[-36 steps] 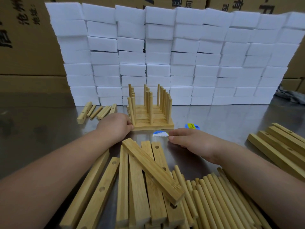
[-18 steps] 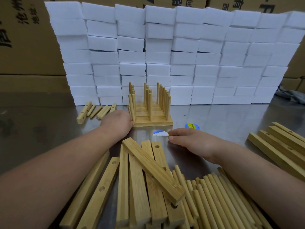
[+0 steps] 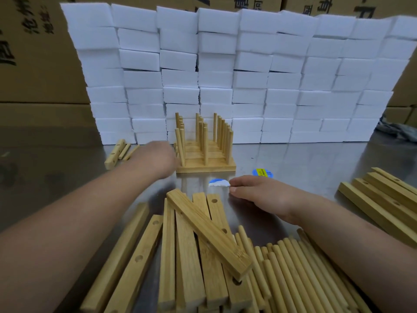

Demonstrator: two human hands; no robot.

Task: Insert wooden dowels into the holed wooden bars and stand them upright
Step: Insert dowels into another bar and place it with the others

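Note:
A block of holed wooden bars with dowels standing upright (image 3: 204, 152) sits on the metal table in front of the white foam wall. My left hand (image 3: 156, 160) is blurred at the block's left side; I see its back only and cannot tell its fingers. My right hand (image 3: 255, 192) rests flat on the table, fingers straight, just in front of the block. A heap of loose holed bars (image 3: 194, 240) lies near me, with one bar slanted on top. Loose dowels (image 3: 293, 272) lie to their right.
A wall of stacked white foam blocks (image 3: 225, 75) closes off the back. More bars (image 3: 383, 199) lie at the right edge. A short bar and dowels (image 3: 117, 152) lie at the back left. Two blue stickers (image 3: 262, 172) mark the table. Cardboard boxes stand behind.
The block of standing bars has slid away from me toward the foam wall, with my left hand moving along at its left side. My right hand has stayed put.

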